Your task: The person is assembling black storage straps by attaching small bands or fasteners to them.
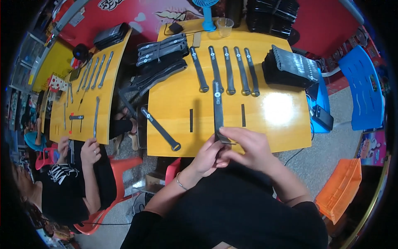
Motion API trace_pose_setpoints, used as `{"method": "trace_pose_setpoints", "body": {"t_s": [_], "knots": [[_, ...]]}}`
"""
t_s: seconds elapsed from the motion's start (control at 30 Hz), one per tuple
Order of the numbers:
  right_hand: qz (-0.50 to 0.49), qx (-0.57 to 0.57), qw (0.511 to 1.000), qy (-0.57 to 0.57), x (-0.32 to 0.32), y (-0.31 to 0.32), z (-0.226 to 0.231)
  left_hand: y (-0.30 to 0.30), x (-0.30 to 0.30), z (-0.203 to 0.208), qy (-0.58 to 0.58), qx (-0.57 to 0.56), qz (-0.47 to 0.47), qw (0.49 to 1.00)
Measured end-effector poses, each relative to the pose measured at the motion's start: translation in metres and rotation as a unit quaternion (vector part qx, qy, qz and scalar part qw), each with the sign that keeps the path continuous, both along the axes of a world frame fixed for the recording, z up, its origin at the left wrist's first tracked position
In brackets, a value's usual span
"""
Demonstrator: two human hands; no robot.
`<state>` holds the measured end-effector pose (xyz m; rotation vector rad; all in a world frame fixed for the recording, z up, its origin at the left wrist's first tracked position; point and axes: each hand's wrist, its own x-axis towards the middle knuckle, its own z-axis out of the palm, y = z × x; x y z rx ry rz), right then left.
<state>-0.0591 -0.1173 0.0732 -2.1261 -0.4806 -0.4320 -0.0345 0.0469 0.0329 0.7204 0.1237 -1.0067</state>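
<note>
My left hand [207, 157] and my right hand [248, 148] meet at the near edge of a yellow wooden table [273, 120], both gripping the lower end of a long black strap [217, 106] that points away from me. Several similar black straps [228, 69] lie side by side further back on the table. One more strap [159, 128] lies slanted at the table's left edge. Two short black strips [191, 120] [243, 115] lie flat either side of the held strap.
Stacks of black straps [162, 52] [290, 66] sit at the back left and right. A clear cup [224, 26] and a blue fan [206, 14] stand at the far edge. A person in black [70, 182] works at a second yellow table [105, 95] on the left. A blue chair [365, 91] and an orange crate [340, 189] are on the right.
</note>
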Motion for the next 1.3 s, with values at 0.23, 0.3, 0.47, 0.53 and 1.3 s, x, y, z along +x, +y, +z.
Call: {"method": "trace_pose_setpoints", "body": {"t_s": [0.23, 0.3, 0.47, 0.53, 1.3], "knots": [[0.029, 0.091, 0.99, 0.108, -0.01, -0.005, -0.006, 0.01, -0.003, -0.002, -0.014, -0.06, -0.094, 0.994], [0.021, 0.17, 0.971, 0.166, -0.012, -0.011, -0.003, 0.013, -0.005, 0.006, -0.047, -0.05, -0.117, 0.991], [-0.156, 0.342, 0.896, 0.237, -0.017, -0.05, 0.011, 0.035, 0.004, -0.001, -0.113, -0.041, -0.238, 0.964], [-0.233, 0.375, 0.875, 0.198, -0.022, -0.086, 0.004, 0.046, 0.011, -0.003, -0.081, 0.01, -0.299, 0.951], [-0.486, -0.243, 0.838, 0.033, -0.016, -0.131, -0.069, 0.001, 0.015, 0.007, -0.128, -0.078, 0.043, 0.988]]}}
